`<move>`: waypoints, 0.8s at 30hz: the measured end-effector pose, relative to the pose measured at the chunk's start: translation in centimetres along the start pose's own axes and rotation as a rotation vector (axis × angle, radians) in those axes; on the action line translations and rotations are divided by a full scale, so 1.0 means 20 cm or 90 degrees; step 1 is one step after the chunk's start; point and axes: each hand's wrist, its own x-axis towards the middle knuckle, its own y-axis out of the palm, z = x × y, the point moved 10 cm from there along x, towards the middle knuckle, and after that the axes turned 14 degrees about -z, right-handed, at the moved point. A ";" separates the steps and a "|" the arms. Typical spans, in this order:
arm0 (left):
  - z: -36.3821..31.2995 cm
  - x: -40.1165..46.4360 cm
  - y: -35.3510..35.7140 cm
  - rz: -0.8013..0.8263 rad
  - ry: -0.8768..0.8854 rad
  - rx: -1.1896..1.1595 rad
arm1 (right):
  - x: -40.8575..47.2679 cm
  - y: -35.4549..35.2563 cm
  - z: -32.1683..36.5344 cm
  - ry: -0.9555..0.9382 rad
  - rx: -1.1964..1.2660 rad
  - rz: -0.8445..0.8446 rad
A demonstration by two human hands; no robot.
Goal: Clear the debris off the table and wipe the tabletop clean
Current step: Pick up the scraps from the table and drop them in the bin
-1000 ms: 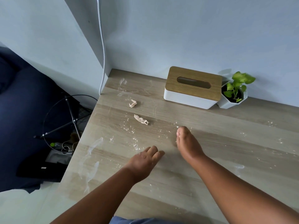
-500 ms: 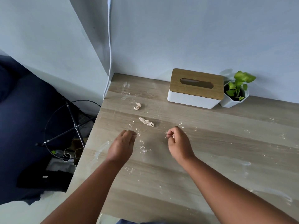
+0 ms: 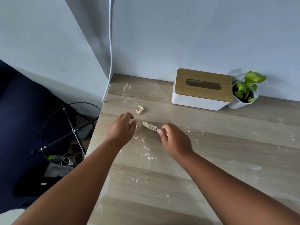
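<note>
Crumpled pale scrap [image 3: 150,126], thin and twisted, pinched by right hand [image 3: 174,140]

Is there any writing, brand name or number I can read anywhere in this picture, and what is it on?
No text can be read here.
The tissue box shows a plain wooden lid and white sides, with no label.
The plant pot is plain white.
A small white tag on the dark item on the floor may carry print, but it is too small and blurred to read.
The table bears only white powder and crumpled scraps.
</note>
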 end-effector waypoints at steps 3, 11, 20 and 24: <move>-0.05 0.10 0.06 0.028 0.049 0.016 | 0.04 0.04 0.04 -0.031 -0.011 0.006; -0.10 0.27 0.23 0.103 0.093 0.074 | 0.15 0.20 0.11 -0.093 -0.075 0.040; -0.11 0.26 0.23 0.089 0.094 0.058 | 0.18 0.24 0.19 -0.149 -0.093 0.002; -0.12 0.21 0.13 0.014 0.048 -0.057 | 0.17 0.24 0.15 -0.085 -0.028 0.012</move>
